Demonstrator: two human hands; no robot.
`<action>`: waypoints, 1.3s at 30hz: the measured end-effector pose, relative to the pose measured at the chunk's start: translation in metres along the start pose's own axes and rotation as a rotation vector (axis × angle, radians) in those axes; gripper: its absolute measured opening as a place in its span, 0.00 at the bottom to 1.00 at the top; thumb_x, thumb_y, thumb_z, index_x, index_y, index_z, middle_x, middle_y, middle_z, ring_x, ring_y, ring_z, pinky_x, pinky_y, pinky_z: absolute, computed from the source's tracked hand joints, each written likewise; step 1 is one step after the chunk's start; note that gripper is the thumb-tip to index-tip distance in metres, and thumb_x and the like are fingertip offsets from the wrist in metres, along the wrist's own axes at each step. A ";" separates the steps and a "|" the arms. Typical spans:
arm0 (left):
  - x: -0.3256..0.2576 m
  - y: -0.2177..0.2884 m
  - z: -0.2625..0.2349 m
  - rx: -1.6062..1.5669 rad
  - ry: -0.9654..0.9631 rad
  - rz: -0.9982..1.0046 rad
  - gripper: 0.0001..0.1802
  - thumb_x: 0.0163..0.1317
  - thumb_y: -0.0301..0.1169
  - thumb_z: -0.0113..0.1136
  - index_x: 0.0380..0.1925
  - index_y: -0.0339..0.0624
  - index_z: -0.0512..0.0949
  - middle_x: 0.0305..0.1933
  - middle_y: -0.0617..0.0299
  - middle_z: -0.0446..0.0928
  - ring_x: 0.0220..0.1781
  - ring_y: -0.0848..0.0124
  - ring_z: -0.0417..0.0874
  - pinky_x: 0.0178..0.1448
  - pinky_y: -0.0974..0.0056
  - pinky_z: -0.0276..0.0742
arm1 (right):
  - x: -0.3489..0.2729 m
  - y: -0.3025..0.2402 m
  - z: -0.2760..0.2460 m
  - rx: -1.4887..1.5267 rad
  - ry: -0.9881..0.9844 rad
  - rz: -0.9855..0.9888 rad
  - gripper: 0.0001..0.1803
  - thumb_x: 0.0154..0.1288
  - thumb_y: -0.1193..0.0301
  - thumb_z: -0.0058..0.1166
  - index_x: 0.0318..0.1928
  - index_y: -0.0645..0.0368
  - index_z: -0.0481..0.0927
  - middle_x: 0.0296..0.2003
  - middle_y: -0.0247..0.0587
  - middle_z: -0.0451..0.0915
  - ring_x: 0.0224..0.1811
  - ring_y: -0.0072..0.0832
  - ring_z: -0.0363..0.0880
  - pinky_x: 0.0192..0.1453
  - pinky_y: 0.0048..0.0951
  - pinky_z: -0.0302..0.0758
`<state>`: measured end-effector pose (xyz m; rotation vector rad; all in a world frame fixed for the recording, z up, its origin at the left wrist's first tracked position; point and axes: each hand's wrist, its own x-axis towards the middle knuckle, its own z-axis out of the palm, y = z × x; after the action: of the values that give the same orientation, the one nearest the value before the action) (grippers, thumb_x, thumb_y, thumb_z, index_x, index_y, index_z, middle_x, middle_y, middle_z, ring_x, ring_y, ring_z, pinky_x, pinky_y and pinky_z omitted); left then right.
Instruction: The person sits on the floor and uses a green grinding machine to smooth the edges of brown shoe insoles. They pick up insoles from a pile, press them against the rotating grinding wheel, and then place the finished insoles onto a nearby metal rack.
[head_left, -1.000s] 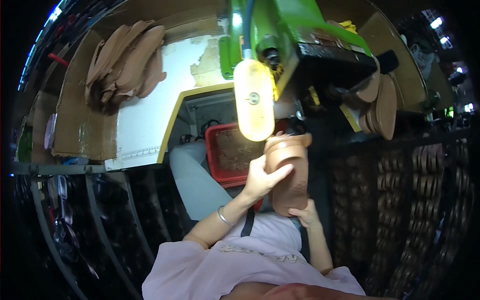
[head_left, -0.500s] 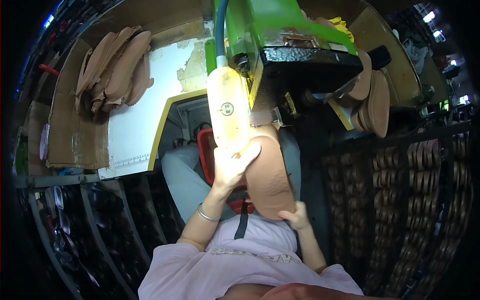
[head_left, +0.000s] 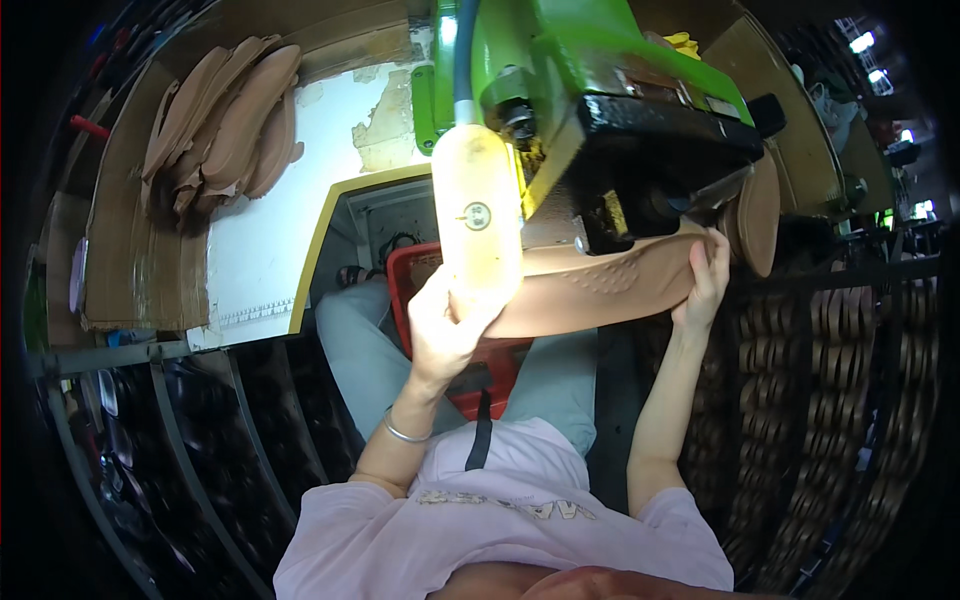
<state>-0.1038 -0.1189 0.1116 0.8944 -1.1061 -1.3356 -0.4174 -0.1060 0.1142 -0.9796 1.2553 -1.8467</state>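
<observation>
A tan-brown shoe sole [head_left: 600,298] with a patch of small bumps lies roughly crosswise, held at both ends beneath the green-and-black machine [head_left: 665,140]. Its left end is gripped by my left hand [head_left: 442,330], whose fingertips are partly hidden behind a glowing oval lamp [head_left: 478,215]. Around the right end, the fingers of my right hand [head_left: 706,278] are wrapped. The sole's far edge runs up to the machine's dark lower parts, which cover some of it; I cannot tell whether they touch.
On the left, a cardboard box [head_left: 140,260] holds several stacked brown soles [head_left: 235,120] beside a white board [head_left: 250,250] with a yellow edge. More soles [head_left: 757,215] stand at the right. Below is a red bin [head_left: 400,270] between my legs. Racks of soles [head_left: 850,390] fill the right side.
The sole has turned from lengthwise to crosswise under the machine. My right hand has moved up and to the right with its end, while my left hand has shifted slightly left.
</observation>
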 end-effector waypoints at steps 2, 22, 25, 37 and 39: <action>-0.002 0.012 -0.013 0.031 0.015 -0.046 0.19 0.54 0.22 0.66 0.46 0.29 0.76 0.44 0.57 0.80 0.45 0.75 0.79 0.50 0.69 0.75 | 0.007 0.004 0.016 0.042 -0.043 0.029 0.16 0.67 0.76 0.50 0.55 0.62 0.66 0.49 0.38 0.73 0.51 0.26 0.74 0.54 0.28 0.73; -0.057 -0.034 -0.111 0.126 -0.421 -0.445 0.32 0.50 0.25 0.71 0.56 0.30 0.70 0.53 0.57 0.77 0.55 0.70 0.76 0.62 0.64 0.70 | -0.052 0.030 0.140 -0.158 -0.395 0.106 0.15 0.51 0.77 0.67 0.39 0.65 0.77 0.38 0.39 0.82 0.41 0.25 0.80 0.48 0.26 0.75; -0.006 -0.012 -0.023 0.187 -0.322 -0.175 0.30 0.54 0.28 0.67 0.57 0.29 0.70 0.54 0.51 0.77 0.55 0.69 0.77 0.61 0.64 0.70 | -0.053 0.042 0.131 -0.305 -0.348 0.037 0.17 0.53 0.74 0.67 0.40 0.66 0.74 0.38 0.41 0.81 0.41 0.26 0.80 0.46 0.26 0.76; -0.012 -0.050 0.029 0.057 -0.065 -0.073 0.19 0.63 0.22 0.58 0.54 0.28 0.71 0.45 0.57 0.79 0.46 0.74 0.79 0.53 0.69 0.74 | -0.230 0.042 0.004 0.119 -0.161 0.839 0.32 0.50 0.75 0.65 0.56 0.71 0.69 0.48 0.44 0.77 0.51 0.28 0.76 0.57 0.30 0.72; -0.016 -0.046 0.026 -0.081 -0.023 -0.077 0.21 0.62 0.21 0.58 0.55 0.29 0.69 0.48 0.56 0.78 0.48 0.74 0.78 0.54 0.69 0.74 | -0.223 0.036 -0.017 0.044 -0.037 0.676 0.26 0.48 0.75 0.64 0.48 0.70 0.71 0.43 0.44 0.78 0.45 0.27 0.78 0.52 0.27 0.74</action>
<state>-0.1401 -0.1036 0.0730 0.8716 -1.0361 -1.4471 -0.3212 0.0813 0.0308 -0.4699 1.3090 -1.3099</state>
